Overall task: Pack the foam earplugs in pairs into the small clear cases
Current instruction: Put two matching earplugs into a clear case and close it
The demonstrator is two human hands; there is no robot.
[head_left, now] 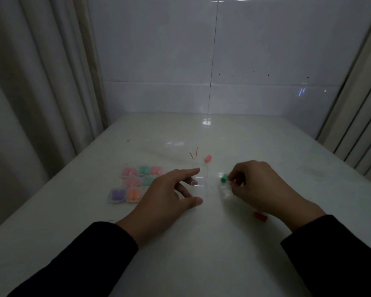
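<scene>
Right now I see both hands low over the white table [201, 254], dark sleeves on both arms. Left hand [169, 196] is spread, index finger straight and thumb out, holding nothing; its fingertips sit at an empty clear case [198, 183], touching or just short, I can't tell in this light. Right hand [259, 185] has fingers curled, pinching at something small next to a green earplug [223, 178]; whether it actually has hold of the plug, I can't tell. A second clear case [225, 191] lies just under those fingertips, faint.

Loose earplugs I count: 3. The green one at the right fingertips, one pink earplug [208, 158] beyond and between the hands, one red earplug [259, 216] beside the right wrist on my near side.

Packed cases [135, 183]: 7, grouped just outside the left hand, in three rows. Colours read pink, green, pink; pink, green; purple, orange.

Two thin red strands [194, 154] lie beyond the left index fingertip. Tiled wall behind, curtains both sides.
</scene>
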